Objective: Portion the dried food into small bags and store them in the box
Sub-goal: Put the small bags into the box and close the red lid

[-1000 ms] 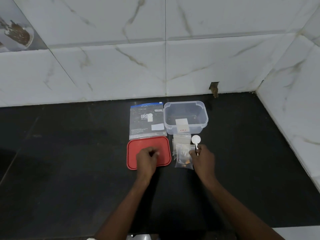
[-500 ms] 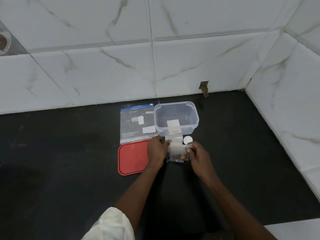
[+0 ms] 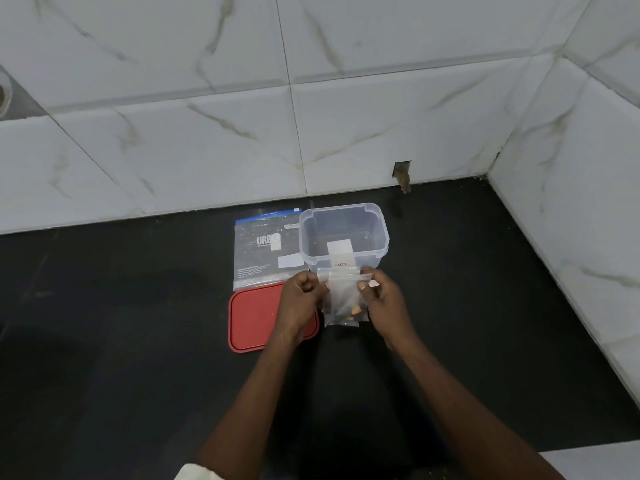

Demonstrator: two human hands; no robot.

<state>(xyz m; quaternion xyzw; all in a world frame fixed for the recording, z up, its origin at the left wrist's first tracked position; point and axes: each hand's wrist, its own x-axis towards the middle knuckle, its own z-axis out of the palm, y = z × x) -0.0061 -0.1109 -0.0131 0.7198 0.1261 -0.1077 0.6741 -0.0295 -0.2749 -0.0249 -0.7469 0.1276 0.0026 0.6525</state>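
A small clear bag point(image 3: 343, 297) with a few orange and dark bits of dried food at its bottom hangs upright between my hands. My left hand point(image 3: 300, 299) pinches its top left edge and my right hand point(image 3: 382, 301) pinches its top right edge. A little white piece shows at my right fingers. Just behind the bag stands the clear plastic box point(image 3: 377, 233), open and with a white label on its front wall. Its red lid point(image 3: 254, 317) lies flat under my left hand.
A large zip bag point(image 3: 265, 249) with a blue strip and white print lies flat left of the box. All of it sits on a black counter point(image 3: 138, 341). White marble-patterned tile walls point(image 3: 571, 202) close off the back and the right side.
My left hand left the red lid and joined my right hand at the small bag. The bag rose off the counter and is held upright. The white spoon is out of sight.
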